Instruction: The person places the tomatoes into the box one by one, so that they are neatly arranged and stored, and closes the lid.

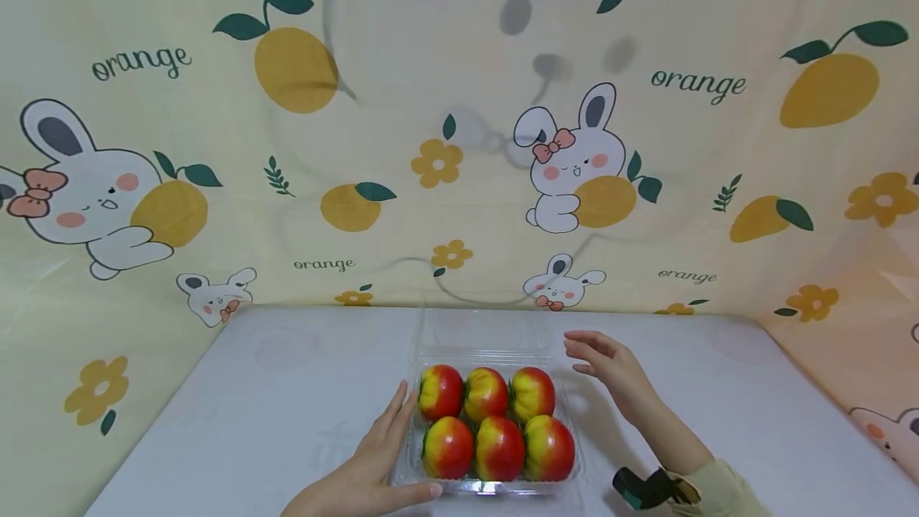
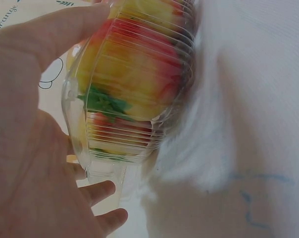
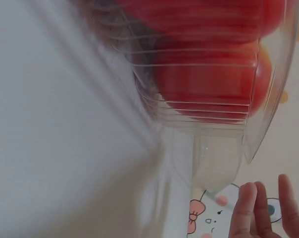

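A clear plastic clamshell box [image 1: 488, 488] sits on the table with its lid [image 1: 481, 335] folded back behind it. Several glossy red-and-yellow fruits [image 1: 500, 447] fill it in two rows; green leafy bits [image 2: 107, 103] show on them in the left wrist view. My left hand [image 1: 369, 457] is spread at the box's left side, long fingers along the wall and thumb at the front left corner. To the right of the box, my right hand [image 1: 610, 369] hovers beside the hinge end, fingers loosely extended and nothing in them.
The white table [image 1: 287, 389] reaches back to a cloth backdrop [image 1: 402, 142] printed with rabbits and oranges. A dark wrist-worn device [image 1: 646, 489] sits at my right sleeve. Faint blue marks [image 2: 258, 177] show on the table covering in the left wrist view.
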Demonstrator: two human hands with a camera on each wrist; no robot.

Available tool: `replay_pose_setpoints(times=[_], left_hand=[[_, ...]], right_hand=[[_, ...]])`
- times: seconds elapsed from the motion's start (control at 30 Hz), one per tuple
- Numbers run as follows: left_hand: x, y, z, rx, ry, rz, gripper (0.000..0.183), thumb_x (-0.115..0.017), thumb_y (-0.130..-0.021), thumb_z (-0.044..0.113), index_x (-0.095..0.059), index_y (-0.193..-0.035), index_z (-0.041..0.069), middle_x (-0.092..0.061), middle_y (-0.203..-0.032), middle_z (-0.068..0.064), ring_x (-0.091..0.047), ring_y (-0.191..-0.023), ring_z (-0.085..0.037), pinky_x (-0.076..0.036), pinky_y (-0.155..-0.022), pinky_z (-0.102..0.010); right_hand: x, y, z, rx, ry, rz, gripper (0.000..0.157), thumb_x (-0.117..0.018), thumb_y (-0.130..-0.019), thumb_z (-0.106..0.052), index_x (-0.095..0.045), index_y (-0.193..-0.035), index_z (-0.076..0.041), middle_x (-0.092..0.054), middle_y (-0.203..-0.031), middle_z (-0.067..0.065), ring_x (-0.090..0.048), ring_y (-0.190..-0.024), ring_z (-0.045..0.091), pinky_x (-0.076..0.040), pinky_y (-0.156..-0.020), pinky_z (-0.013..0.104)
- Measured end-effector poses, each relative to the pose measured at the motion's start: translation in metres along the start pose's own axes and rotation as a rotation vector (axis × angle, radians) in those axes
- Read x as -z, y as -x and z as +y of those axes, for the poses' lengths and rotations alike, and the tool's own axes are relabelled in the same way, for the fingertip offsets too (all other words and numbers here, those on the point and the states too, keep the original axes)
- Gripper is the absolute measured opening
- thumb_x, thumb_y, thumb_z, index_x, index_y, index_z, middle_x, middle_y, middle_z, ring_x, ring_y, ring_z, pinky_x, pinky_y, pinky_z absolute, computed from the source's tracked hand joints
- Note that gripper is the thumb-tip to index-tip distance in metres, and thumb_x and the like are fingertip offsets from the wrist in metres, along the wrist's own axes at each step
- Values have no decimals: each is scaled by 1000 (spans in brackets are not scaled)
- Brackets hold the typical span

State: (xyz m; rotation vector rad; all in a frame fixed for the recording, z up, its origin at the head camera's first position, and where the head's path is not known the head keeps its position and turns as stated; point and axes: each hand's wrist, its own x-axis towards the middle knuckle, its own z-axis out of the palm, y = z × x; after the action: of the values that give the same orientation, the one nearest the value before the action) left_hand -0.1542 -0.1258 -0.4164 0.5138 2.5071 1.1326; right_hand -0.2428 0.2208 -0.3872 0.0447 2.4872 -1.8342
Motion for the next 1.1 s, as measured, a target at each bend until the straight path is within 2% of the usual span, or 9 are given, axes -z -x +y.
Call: replay_pose_setpoints(times=[0.17,0.33,0.57,0.83,1.0,1.1], left_hand=[[1,0,-1,-8,5,-2,107,-63,-80,60,0,-155,17,9,-162,-10,-13,-143,-43,-25,-99,-77],[0,0,-2,-30,6,-6,106,-63,-82,59,0,-155,16,11,-161,-10,-10,-144,-43,-21,-101,-78],[0,0,-3,-44,7,-7,105,-63,-82,58,0,-155,16,11,-161,-10,-9,-144,-43,-20,-101,-78],[0,0,-3,-26,11,-13,105,-62,-81,59,-1,-155,16,11,-161,-9,-9,-144,-43,-22,-100,-78],[0,0,-3,-21,11,-12,105,-62,-81,59,-1,-155,17,11,-161,-9,-9,-144,-43,-22,-100,-78],[1,0,-3,-20,13,-11,105,-62,-81,59,-1,-155,17,11,-162,-8,-10,-144,-43,-23,-100,-78]], right_hand=[[-1,-11,3,-49,-20,-20,57,-55,-97,-35,-45,-136,5,-51,-136,24,-55,-121,35,-48,-100,40],[1,-21,8,-105,-53,-57,58,-53,-98,-34,-42,-138,7,-47,-139,28,-56,-121,35,-49,-98,36],[5,-28,12,-142,-110,-143,64,-52,-98,-37,-35,-141,8,-43,-143,29,-55,-122,35,-47,-100,40],[1,-37,17,-187,-146,-196,62,-50,-99,-34,-33,-143,6,-50,-139,25,-61,-115,26,-49,-99,37],[0,-40,20,-178,-167,-245,63,-48,-101,-31,-26,-146,8,-50,-139,25,-63,-112,22,-49,-99,35],[-1,-41,20,-177,-174,-246,63,-47,-101,-29,-24,-147,6,-49,-139,25,-64,-110,21,-50,-98,35]])
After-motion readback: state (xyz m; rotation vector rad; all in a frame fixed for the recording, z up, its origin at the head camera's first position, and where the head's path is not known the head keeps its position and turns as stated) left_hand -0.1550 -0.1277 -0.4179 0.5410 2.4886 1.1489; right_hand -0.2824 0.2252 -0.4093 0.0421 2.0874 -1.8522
